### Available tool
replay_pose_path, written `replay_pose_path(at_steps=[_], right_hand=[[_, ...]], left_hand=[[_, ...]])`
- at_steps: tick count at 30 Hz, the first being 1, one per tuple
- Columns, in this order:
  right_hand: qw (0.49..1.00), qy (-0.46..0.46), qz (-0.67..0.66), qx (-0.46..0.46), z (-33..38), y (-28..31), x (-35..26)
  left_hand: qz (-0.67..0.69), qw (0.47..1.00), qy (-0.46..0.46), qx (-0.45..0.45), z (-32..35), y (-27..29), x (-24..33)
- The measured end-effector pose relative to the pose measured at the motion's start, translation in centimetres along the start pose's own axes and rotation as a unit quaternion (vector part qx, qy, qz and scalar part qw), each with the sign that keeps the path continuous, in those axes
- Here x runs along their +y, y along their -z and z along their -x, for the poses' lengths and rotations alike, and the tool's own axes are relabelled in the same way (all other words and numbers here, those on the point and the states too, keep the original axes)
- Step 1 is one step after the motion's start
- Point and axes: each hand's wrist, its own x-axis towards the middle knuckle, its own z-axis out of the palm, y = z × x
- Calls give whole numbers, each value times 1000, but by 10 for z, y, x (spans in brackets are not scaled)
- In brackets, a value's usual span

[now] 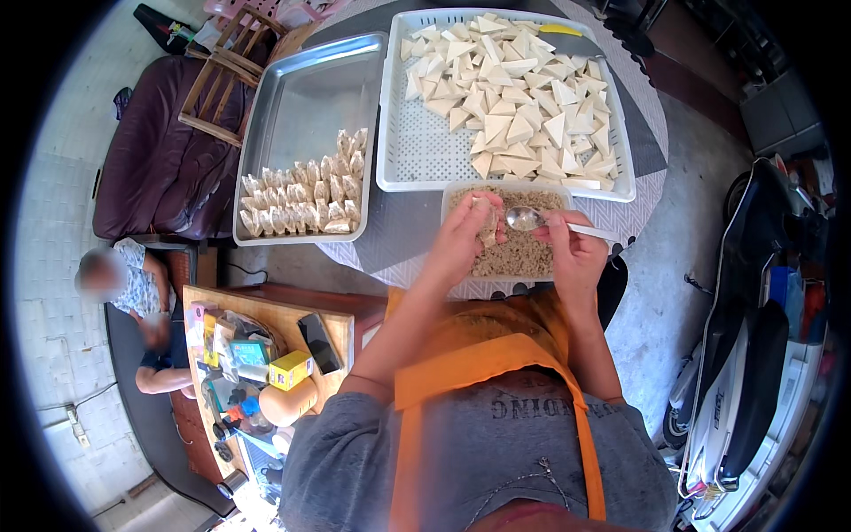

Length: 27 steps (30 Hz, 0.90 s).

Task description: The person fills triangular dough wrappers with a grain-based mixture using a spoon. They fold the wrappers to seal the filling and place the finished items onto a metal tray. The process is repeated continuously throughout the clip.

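Observation:
My left hand [463, 232] is closed around a stuffed tofu triangle [487, 222] with brownish filling on it, partly hidden by my fingers. My right hand [576, 250] grips a metal spoon [592, 232], its bowl close beside the tofu. Both hands are above a white plastic tub [450, 192] of crumbly brown filling [514, 259]. Behind it, a white perforated basket [417, 146] bears a heap of pale tofu triangles [519, 102]. To the left, stuffed pieces [306, 191] stand in rows at the near end of a metal tray [310, 97].
A knife [572, 43] with a yellow handle lies across the basket's far right corner. At left, a wooden table [332, 306] carries a phone [319, 342], a yellow box [291, 370] and bottles. A person [146, 293] sits beyond it. A scooter [731, 372] is parked right.

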Motion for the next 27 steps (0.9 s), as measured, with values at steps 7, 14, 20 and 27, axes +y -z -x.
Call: replay_pose_path(at_steps=[7, 14, 20, 27], right_hand=[[969, 153, 179, -74, 2, -29, 1], [997, -35, 24, -64, -8, -22, 0], [983, -158, -56, -78, -10, -20, 9], [989, -142, -3, -45, 6, 6, 22]], left_hand=[[3, 1000, -28, -2, 1, 1, -7], [-44, 995, -71, -53, -4, 10, -13], [-110, 985, -132, -16, -9, 3, -14], [35, 994, -103, -3, -12, 2, 7]])
